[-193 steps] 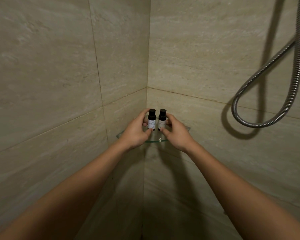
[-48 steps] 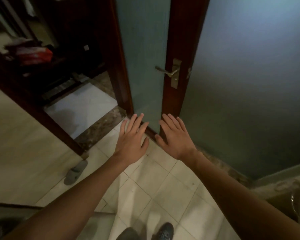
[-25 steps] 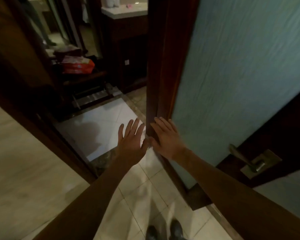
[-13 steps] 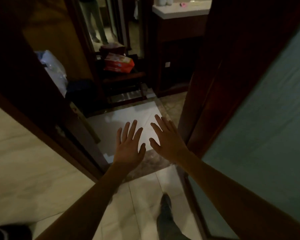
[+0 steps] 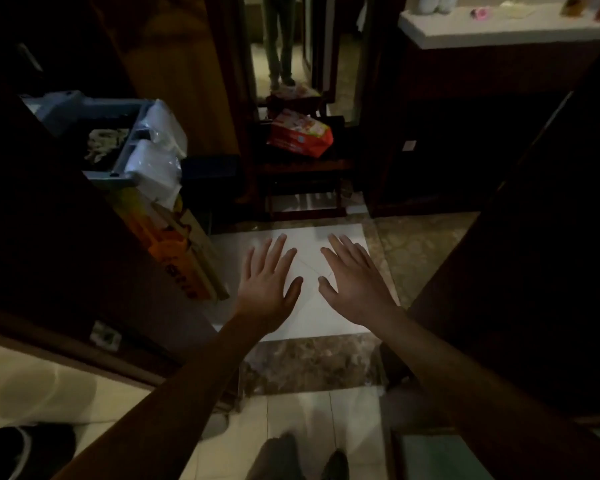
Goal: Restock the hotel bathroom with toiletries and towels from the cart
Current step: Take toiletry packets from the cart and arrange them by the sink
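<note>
- At a dim doorway, viewed from head height looking down: two bare forearms stretched forward over the floor.
- Left hand point(image 5: 267, 289) palm down, grip spread wide, fingers straight, holding nothing.
- Right hand point(image 5: 355, 285) just beside it, thumbs close but apart, grip likewise spread flat and empty.
- Beneath both hands, a pale white floor tile point(image 5: 309, 244), edged on the near side by a mottled brown stone threshold point(image 5: 309, 365).
- To the left, partly hidden behind a dark wooden door frame point(image 5: 49, 237), the cart point(image 5: 66, 112): a grey-blue tray top, well apart from both hands.
- Along the cart's right edge, white packets point(image 5: 153, 164) in clear wrap, one above another; contents too dim to make out.
- Inside the tray, a pale tangled heap, too blurred to identify.
- Below the packets, an orange carton point(image 5: 174, 251) leaning at a slant, near the left hand, not touching it.
- Straight ahead, a red-orange packet point(image 5: 300, 133) lying on a dark wooden stand point(image 5: 305, 168).
- At upper right, a white surface point(image 5: 499, 29) atop a dark cabinet, with a small pink item point(image 5: 480, 12) on it.
- At top centre, the legs point(image 5: 279, 39) of another person standing; real or mirrored, cannot tell.
- At the bottom edge, a dark shoe point(image 5: 333, 465) on pale tiles.
</note>
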Demonstrator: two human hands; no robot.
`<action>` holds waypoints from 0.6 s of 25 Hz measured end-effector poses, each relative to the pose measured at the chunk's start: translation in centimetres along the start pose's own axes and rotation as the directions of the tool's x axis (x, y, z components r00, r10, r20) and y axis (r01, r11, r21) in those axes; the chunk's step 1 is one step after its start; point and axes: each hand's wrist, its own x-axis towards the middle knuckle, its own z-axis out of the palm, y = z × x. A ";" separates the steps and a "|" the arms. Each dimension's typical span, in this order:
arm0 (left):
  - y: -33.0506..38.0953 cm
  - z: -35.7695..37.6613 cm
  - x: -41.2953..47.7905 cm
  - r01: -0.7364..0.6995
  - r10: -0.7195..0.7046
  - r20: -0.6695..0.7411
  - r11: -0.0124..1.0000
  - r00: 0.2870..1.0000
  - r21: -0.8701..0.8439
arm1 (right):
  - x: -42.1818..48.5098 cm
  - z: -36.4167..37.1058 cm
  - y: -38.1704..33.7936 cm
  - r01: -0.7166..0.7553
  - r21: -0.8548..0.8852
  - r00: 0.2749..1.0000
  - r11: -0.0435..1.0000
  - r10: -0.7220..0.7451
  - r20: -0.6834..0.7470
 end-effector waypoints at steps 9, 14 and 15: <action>-10.2 2.3 13.1 0.163 -0.163 0.006 0.987 0.987 -0.006 | 16.9 1.9 1.3 0.090 -0.045 0.991 0.995 -0.085 0.100; -15.8 2.7 20.9 0.206 -0.206 0.000 0.978 0.979 -0.026 | 28.3 1.4 0.0 0.151 -0.079 0.985 0.985 -0.143 0.098; -16.9 2.4 22.0 0.211 -0.211 -0.001 0.977 0.977 -0.020 | 30.0 1.3 -0.4 0.162 -0.074 0.983 0.984 -0.155 0.095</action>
